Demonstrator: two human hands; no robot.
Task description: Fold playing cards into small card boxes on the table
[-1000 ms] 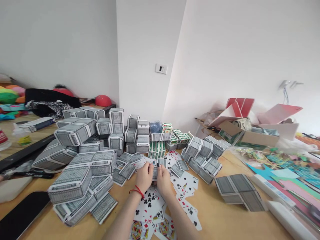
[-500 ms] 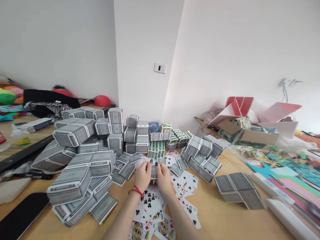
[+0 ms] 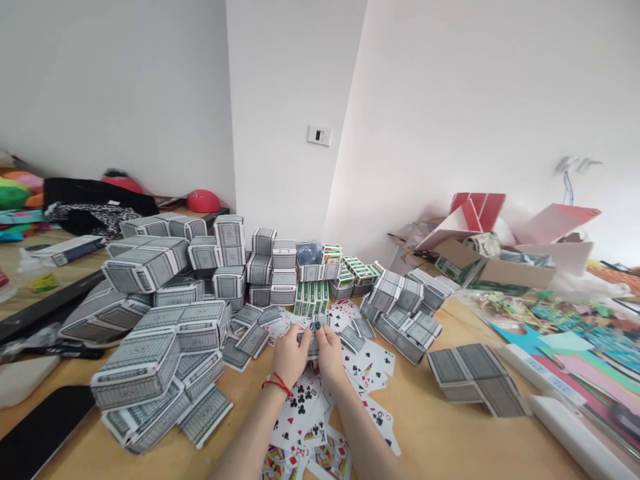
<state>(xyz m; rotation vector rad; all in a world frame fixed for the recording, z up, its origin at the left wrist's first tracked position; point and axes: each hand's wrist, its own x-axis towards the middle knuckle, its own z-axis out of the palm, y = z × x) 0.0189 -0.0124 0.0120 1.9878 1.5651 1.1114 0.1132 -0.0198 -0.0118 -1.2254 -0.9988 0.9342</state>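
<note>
Both my hands meet over the middle of a wooden table (image 3: 440,440). My left hand (image 3: 290,357), with a red thread at the wrist, and my right hand (image 3: 331,353) are closed together on a small stack of grey-backed playing cards (image 3: 312,343), held just above the table. Loose face-up cards (image 3: 305,410) lie spread under and in front of my wrists. Grey card packs (image 3: 165,333) are heaped to the left and behind.
More grey packs (image 3: 405,313) and small green boxes (image 3: 313,297) stand behind the hands. A flat grey pack (image 3: 473,377) lies to the right. An open cardboard box (image 3: 500,267) and coloured paper (image 3: 575,347) fill the right side. A black slab (image 3: 40,427) lies at the near left.
The hands have stayed closed on the cards and shifted only slightly; the view has drifted a little.
</note>
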